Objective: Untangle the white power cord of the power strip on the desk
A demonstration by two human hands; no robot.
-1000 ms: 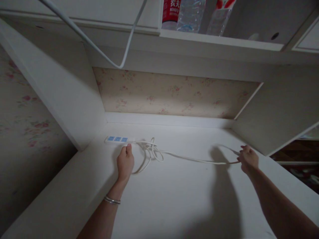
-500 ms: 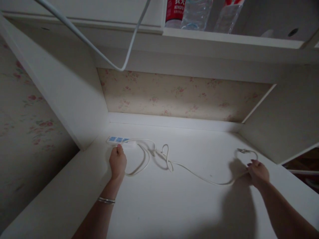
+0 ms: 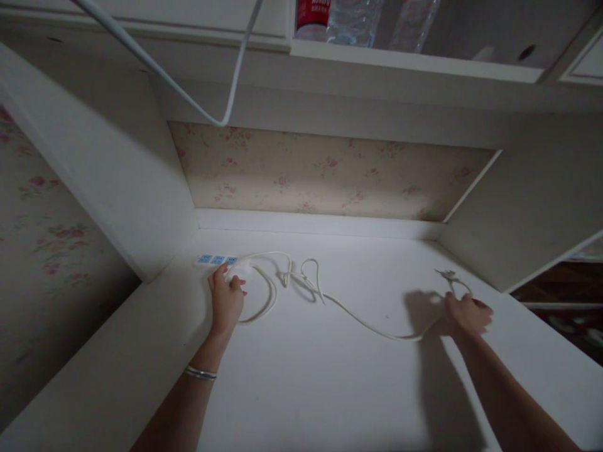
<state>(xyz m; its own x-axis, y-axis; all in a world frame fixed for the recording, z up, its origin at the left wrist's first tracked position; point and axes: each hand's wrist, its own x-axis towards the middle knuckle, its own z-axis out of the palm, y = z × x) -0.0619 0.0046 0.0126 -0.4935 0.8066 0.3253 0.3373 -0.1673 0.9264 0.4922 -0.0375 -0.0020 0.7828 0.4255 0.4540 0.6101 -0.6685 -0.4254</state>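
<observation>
A white power strip point(image 3: 217, 259) with blue socket faces lies at the back left of the desk. Over its front edge is my left hand point(image 3: 227, 301), thumb and fingers apart; whether the fingertips touch the strip I cannot tell. From the strip runs a white power cord point(image 3: 362, 321), tangled in a small loop and a knot near the middle. At the right, my right hand point(image 3: 468, 314) is closed round the cord close to its end. The plug point(image 3: 446, 274) with metal prongs sticks out just beyond that hand.
A pale cable or thin tube point(image 3: 225, 119) hangs down in front at the upper left. Bottles point(image 3: 354, 22) stand on the shelf above. Side panels point(image 3: 532, 188) and a flowered back wall point(image 3: 325, 169) enclose the white desk point(image 3: 301, 376).
My left hand has loosened from a closed grip, its fingers now spread beside the strip. My right hand still holds the cord and has turned over. The view has shifted slightly.
</observation>
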